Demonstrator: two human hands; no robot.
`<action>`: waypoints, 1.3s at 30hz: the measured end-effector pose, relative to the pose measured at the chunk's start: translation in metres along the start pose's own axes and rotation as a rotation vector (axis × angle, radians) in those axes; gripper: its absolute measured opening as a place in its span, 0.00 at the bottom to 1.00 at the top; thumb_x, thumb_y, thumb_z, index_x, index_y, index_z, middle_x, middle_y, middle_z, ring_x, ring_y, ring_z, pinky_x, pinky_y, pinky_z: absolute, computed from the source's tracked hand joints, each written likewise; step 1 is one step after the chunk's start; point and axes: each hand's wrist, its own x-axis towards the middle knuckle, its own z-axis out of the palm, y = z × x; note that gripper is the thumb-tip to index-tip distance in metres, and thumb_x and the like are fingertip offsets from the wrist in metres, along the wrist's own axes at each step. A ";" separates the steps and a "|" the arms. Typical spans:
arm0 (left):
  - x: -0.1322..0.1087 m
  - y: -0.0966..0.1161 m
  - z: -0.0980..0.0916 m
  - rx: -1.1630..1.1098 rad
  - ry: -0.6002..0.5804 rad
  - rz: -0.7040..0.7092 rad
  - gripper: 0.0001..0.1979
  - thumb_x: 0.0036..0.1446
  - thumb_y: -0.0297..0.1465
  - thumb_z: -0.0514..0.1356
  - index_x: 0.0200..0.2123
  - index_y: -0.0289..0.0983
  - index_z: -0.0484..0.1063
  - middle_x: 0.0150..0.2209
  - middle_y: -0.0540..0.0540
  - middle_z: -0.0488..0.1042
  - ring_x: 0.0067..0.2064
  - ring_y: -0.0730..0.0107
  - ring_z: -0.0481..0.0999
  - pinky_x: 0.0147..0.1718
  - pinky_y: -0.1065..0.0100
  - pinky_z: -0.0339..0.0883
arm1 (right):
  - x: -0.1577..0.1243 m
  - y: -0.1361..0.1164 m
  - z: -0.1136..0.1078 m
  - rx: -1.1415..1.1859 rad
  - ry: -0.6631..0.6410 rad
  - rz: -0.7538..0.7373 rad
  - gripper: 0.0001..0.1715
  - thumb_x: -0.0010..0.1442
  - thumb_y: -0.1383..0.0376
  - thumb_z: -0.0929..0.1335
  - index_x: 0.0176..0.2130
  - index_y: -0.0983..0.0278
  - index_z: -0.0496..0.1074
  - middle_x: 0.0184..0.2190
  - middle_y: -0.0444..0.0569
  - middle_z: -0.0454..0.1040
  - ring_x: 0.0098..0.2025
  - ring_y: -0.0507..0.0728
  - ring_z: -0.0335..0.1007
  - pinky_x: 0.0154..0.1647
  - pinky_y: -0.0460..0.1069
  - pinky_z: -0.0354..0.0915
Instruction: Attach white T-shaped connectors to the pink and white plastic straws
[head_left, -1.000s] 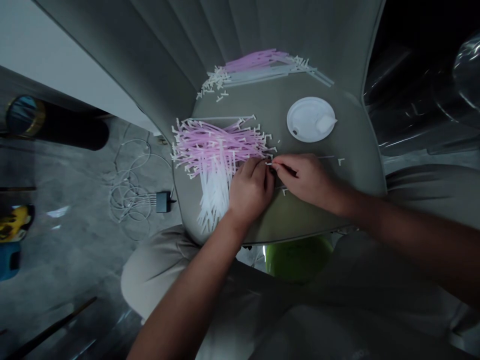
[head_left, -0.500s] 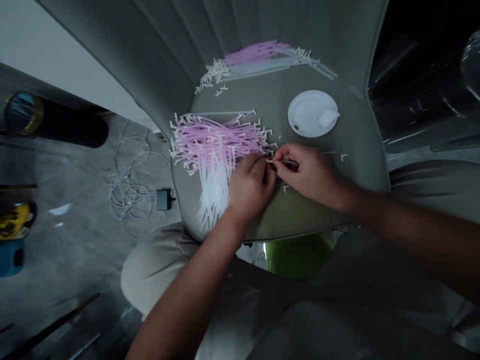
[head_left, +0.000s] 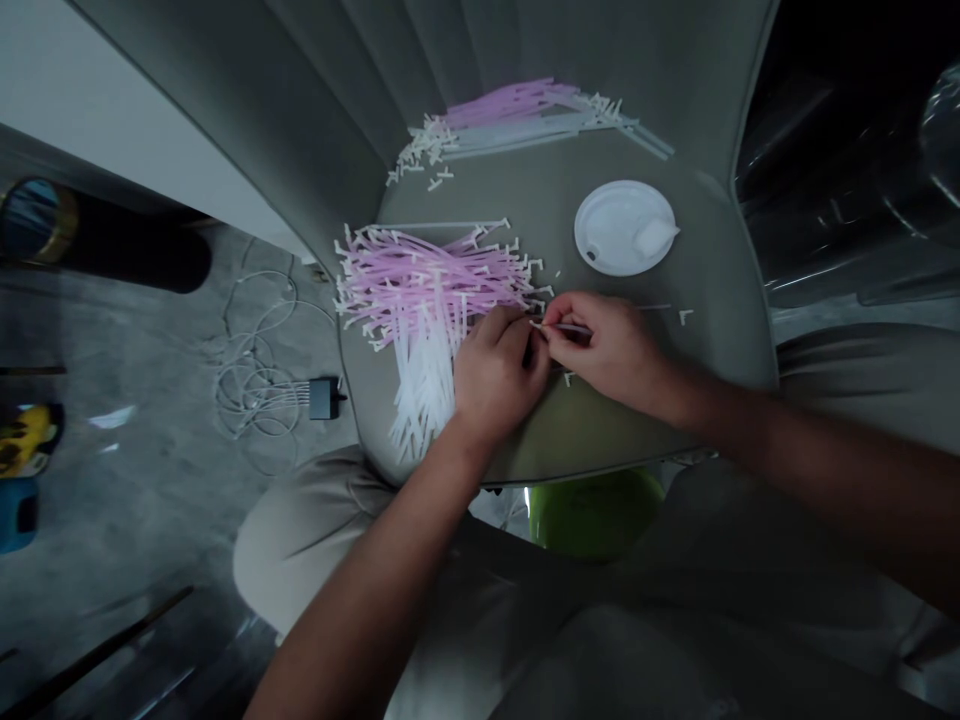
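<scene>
My right hand is closed in a pinch on a thin pinkish tube over the front of the chair seat. At the tube's left end is a small white connector. Against that end my left hand is closed, its fingertips partly hidden; it seems to grip the connector. Just left of it lies a heap of pink tubes with white elbow ends, with whitish tubes fanned out below. Loose L-shaped connectors lie right of my right hand and below the fingers.
Toward the backrest sit another bundle of pink and clear tubes and a cluster of small white connectors. A white lid rests at right. Coiled cable with a black adapter lies on the floor, and something green is under the seat.
Both hands stay pressed together at the tube's end, with only a slight shift of the fingers. The whole view has drifted a little; the piles look unchanged.
</scene>
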 end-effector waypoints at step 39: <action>-0.001 -0.003 0.007 0.022 0.014 0.041 0.05 0.57 0.25 0.56 0.34 0.34 0.72 0.39 0.41 0.75 0.38 0.64 0.73 0.38 0.63 0.69 | 0.002 0.004 0.008 -0.125 0.013 -0.022 0.07 0.55 0.70 0.65 0.36 0.64 0.72 0.30 0.47 0.77 0.32 0.54 0.71 0.33 0.49 0.62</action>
